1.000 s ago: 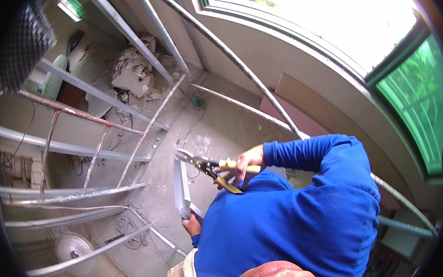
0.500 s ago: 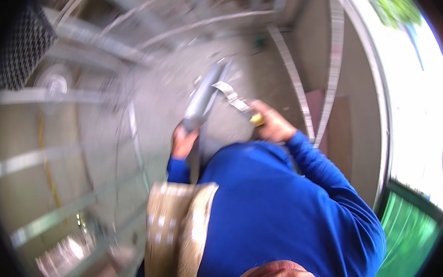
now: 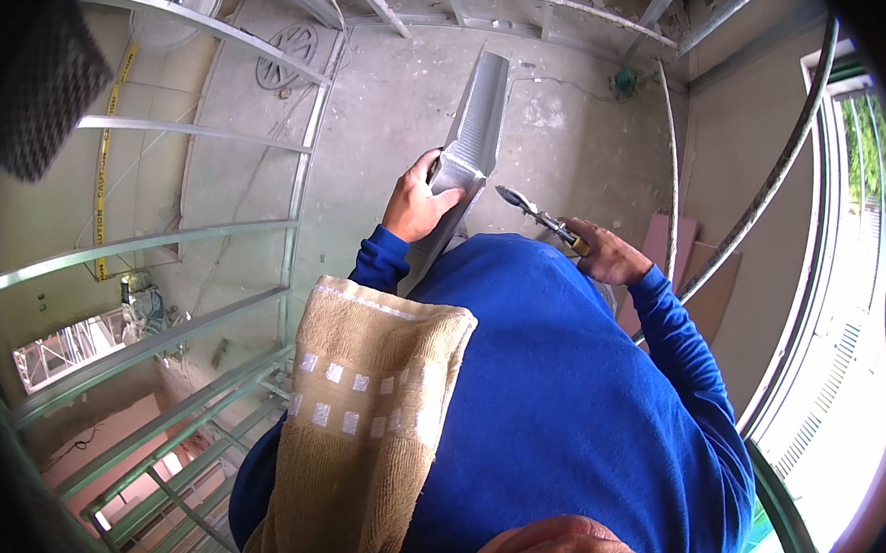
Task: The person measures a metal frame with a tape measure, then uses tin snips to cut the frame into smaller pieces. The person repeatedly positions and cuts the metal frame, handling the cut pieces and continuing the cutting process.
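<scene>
A silvery metal stud [image 3: 479, 118], a long U-shaped channel, points away from me and is bent or folded where my left hand [image 3: 414, 207] grips it. My left fingers wrap its left side, with the thumb over the fold. Its near part runs down beside my body and is partly hidden by my shirt. My right hand [image 3: 609, 255] is closed around the yellow-ended handles of a pair of tin snips [image 3: 535, 211]. The dark blades point left toward the stud, a small gap from its edge.
A beige towel [image 3: 366, 403] hangs over my left shoulder. Metal framing bars [image 3: 144, 239] cross the left side, with yellow tape [image 3: 102, 184] behind. A curved rail [image 3: 768, 183] and a bright window [image 3: 841, 327] are at right, near leaning pinkish boards [image 3: 655, 250]. Concrete floor [image 3: 393, 84] lies ahead.
My view has turned and steadied. The stud now points more nearly straight ahead and shows its open inside and fold. The snips have drawn away from the stud's edge.
</scene>
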Demonstrator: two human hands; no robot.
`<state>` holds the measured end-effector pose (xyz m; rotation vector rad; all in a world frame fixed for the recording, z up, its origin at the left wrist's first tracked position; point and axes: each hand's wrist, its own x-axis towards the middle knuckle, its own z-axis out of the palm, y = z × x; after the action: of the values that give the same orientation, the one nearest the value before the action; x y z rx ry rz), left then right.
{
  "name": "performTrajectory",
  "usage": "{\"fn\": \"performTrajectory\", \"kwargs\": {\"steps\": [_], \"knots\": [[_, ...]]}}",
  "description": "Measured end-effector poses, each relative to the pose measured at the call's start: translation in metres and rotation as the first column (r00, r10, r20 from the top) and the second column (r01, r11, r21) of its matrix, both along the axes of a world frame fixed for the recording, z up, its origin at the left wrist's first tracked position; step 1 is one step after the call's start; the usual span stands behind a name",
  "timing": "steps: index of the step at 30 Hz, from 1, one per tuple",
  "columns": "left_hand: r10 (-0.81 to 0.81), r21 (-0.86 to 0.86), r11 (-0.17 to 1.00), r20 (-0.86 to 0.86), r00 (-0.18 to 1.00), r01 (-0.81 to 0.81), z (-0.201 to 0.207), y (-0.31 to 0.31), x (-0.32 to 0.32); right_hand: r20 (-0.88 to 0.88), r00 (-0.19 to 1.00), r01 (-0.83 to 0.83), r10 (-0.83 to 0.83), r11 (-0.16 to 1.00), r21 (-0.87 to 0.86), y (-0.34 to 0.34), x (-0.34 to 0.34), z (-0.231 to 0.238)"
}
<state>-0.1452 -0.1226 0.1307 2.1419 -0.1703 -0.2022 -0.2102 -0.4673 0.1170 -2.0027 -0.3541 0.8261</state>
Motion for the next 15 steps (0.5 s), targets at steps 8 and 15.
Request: {"fn": "performTrajectory", "kwargs": {"steps": [8, 15], "knots": [[0.044, 0.109, 0.992, 0.107, 0.993, -0.055, 0.004, -0.002, -0.016, -0.014, 0.995, -0.101, 0.100, 0.992, -0.070, 0.011, 0.025, 0.022], [0.063, 0.072, 0.995, 0.011, 0.998, -0.064, 0.011, -0.003, -0.019, -0.107, 0.983, -0.165, 0.148, 0.971, -0.175, 0.007, 0.030, 0.044]]}}
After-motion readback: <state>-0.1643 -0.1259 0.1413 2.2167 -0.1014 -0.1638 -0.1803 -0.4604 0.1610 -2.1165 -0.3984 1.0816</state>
